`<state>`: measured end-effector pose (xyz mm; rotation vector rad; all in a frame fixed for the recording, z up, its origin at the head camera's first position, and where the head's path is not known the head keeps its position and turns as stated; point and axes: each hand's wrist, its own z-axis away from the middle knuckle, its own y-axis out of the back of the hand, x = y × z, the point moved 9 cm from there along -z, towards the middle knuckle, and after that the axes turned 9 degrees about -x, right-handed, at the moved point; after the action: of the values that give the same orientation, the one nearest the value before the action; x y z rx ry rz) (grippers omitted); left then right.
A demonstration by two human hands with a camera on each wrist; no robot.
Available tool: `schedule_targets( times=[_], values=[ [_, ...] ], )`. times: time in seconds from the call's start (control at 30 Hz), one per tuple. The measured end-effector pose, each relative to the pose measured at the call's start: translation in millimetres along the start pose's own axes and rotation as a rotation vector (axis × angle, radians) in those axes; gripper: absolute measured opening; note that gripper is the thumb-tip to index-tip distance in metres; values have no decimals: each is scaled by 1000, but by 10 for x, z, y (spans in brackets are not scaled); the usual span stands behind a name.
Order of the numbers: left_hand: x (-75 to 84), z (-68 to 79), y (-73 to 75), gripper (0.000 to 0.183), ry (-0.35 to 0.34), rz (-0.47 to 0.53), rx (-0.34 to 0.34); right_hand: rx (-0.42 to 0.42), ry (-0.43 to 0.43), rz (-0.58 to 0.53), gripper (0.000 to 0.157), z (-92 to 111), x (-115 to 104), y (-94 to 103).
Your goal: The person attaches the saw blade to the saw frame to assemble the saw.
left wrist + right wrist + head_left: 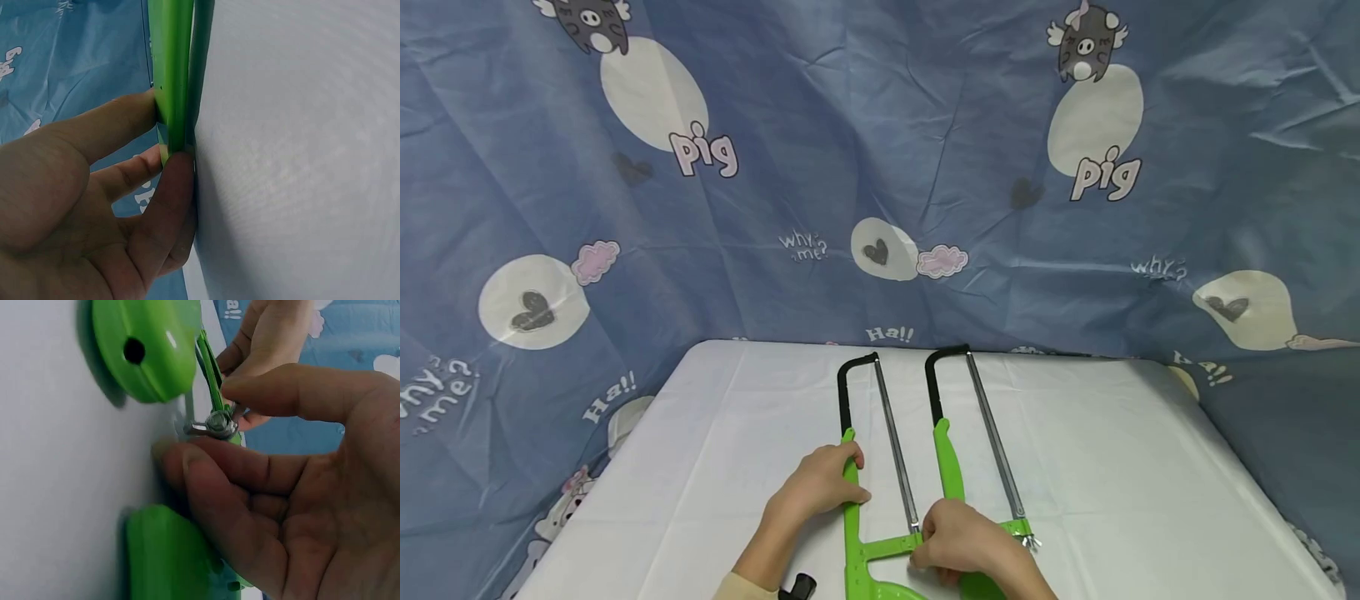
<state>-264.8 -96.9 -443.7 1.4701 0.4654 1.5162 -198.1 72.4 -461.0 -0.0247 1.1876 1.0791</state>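
Two hacksaws with green handles lie side by side on the white table. My left hand (820,481) grips the green frame of the left hacksaw (852,533); in the left wrist view its thumb and fingers pinch that green bar (178,69). At the near end of its blade (895,446), my right hand (966,540) pinches the metal wing nut (219,424) between thumb and fingers. The right hacksaw (950,462) lies beneath and beside my right hand, which hides part of its handle. A green handle end (144,350) with a hole shows in the right wrist view.
The table (1120,467) is covered in white cloth. Behind and around it hangs a blue printed curtain (820,150). A wing nut (1030,542) on the right hacksaw sticks out just right of my right hand. Near my left wrist is a small black object (802,586).
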Motion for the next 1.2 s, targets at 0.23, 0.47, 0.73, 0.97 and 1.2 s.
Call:
schedule_targets(
  times=[0.23, 0.47, 0.73, 0.97, 1.2],
  values=[
    [-20, -1, -3, 39, 11, -11, -18, -124, 22, -122, 36, -59, 32, -39],
    [-75, 40, 48, 39, 17, -9, -15, -181, 78, -184, 27, -95, -19, -88],
    [-63, 85, -81, 39, -10, 31, -46, -100, 60, -170, 34, -19, 45, -122],
    [-32, 28, -56, 39, -9, 16, -32, -77, 60, -100, 29, -19, 38, -27],
    [-2, -3, -4, 40, -13, 2, -18, -123, 41, -108, 32, -18, 26, 12]
  ],
)
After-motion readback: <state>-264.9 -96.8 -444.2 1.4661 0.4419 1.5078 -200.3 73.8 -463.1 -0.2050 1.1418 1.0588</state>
